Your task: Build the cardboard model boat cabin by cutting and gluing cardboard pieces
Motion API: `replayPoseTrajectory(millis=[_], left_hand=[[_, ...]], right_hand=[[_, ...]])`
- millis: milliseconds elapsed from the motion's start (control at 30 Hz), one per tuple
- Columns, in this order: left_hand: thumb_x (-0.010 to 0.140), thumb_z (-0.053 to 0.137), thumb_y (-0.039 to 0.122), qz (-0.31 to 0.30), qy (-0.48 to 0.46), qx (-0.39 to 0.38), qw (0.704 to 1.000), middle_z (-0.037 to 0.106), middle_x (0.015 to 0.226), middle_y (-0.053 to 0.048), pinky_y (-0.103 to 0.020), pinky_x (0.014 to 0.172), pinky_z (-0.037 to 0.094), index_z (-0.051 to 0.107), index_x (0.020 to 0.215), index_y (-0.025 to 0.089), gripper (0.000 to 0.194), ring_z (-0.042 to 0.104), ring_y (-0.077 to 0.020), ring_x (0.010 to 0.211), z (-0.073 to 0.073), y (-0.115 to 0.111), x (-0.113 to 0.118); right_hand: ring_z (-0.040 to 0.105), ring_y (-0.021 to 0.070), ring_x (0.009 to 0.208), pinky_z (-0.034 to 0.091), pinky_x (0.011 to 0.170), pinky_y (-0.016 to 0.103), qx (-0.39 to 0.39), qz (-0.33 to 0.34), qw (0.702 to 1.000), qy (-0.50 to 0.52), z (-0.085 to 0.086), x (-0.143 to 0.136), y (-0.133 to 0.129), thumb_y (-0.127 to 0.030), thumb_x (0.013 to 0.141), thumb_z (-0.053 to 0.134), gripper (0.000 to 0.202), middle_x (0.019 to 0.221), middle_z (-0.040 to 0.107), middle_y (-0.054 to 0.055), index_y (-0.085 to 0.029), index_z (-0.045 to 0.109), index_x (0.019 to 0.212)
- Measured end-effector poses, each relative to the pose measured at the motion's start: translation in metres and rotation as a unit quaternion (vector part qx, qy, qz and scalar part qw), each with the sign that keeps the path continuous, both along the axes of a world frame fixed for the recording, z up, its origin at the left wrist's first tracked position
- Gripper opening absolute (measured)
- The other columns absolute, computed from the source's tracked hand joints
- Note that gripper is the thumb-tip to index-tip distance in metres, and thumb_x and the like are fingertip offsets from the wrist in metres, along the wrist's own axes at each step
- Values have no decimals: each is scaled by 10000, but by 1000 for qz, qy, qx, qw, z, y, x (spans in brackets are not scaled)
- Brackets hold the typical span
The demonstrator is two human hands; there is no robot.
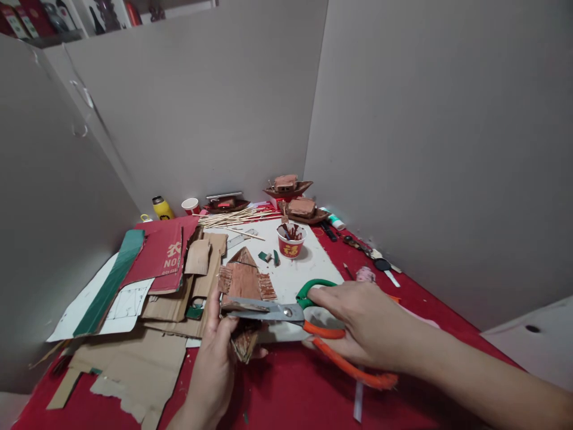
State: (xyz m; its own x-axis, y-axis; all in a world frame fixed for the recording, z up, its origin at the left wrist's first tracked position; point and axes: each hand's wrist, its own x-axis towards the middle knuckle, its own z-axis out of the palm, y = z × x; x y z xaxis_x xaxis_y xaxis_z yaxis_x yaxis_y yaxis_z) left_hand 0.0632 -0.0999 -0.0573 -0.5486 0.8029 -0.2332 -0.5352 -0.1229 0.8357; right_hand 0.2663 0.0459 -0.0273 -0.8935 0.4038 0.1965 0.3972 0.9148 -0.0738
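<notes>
A brown cardboard boat model [244, 279] with a pointed far end and ridged side pieces is held near its close end by my left hand [215, 358], thumb on top. My right hand [364, 325] grips scissors [289, 312] with one green and one orange handle. The scissor blades reach left across the model, near my left thumb, and are slightly apart. Beyond the model, small green scraps [268, 257] and a red-and-white paper cup [291, 242] of brown-stained tools rest on a white board [313, 266].
Cardboard pieces [129, 364] and a red sheet [154, 254] are piled at left. Finished-looking boats [286, 186], thin sticks [237, 216], a yellow bottle [162, 208] and another cup [190, 206] stand at the back. A black-and-white tool [385, 267] lies at right, beside the grey wall.
</notes>
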Motion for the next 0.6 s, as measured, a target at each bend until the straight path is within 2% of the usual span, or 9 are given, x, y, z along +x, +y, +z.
replayPoseTrajectory(millis=[100,300,500,600], left_hand=[[804,714,292,-30,37,-33,998,503,1468,-51,-318,586,613,429,1428,421,699,713,-257,912,4,1,2],[777,718,268,-8,7,-61,998,619,1326,-70,-328,543,608,346,1484,367,805,720,-272,863,11,4,6],[773,719,242,-8,4,-74,997,541,1430,-65,-323,600,629,433,1440,366,737,728,-267,913,8,4,3],[785,705,237,-1,11,-77,997,531,1436,-70,-324,591,636,440,1437,358,714,734,-245,887,5,4,3]], right_hand=[[574,205,517,207,545,294,-11,2,1000,-13,0,1,-1,-454,844,584,262,587,603,-1,-219,505,760],[545,178,457,189,507,295,-11,24,1000,-15,-1,0,-3,-432,889,533,276,531,579,-1,-210,508,727],[541,168,442,200,486,284,-11,45,999,12,-10,3,2,-425,907,518,286,541,595,7,-210,497,719],[554,173,456,208,498,283,-7,30,1000,5,-7,4,1,-441,895,540,281,557,601,5,-212,500,736]])
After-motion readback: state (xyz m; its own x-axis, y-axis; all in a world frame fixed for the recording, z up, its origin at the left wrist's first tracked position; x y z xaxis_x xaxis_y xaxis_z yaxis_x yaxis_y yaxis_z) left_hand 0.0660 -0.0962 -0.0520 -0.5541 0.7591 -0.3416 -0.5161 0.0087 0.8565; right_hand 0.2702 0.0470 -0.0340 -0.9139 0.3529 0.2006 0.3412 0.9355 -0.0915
